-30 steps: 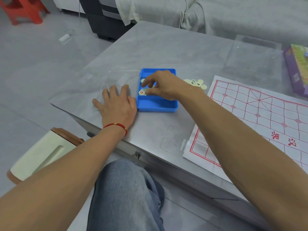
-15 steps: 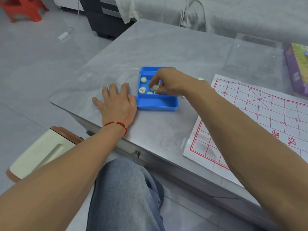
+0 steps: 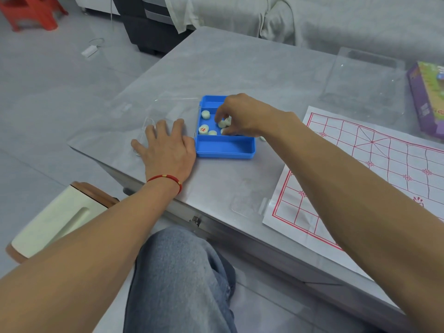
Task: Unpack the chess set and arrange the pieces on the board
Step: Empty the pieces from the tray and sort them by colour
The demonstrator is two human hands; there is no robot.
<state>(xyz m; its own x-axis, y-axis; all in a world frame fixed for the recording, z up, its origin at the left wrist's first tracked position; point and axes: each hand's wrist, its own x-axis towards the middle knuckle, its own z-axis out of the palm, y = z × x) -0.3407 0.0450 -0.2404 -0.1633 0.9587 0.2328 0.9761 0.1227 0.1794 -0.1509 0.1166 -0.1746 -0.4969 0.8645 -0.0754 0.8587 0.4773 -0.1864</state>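
The box (image 3: 225, 150) is bright blue; the round pieces (image 3: 206, 114) inside are cream, one marked in red. The board sheet (image 3: 374, 169) is white with a red grid. The table (image 3: 240, 75) is grey, the bracelet (image 3: 165, 179) red.

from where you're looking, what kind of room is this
Probably a living room at home: a sofa under a grey cover behind a low grey table, a red plastic stool on the tiled floor, and a boxed game.

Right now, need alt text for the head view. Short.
A person's right hand reaches into a blue tray on a grey table, fingers curled around pale round chess pieces, while the left hand lies flat on the clear lid beside it. A red-lined paper board lies to the right, with no pieces visible on it.
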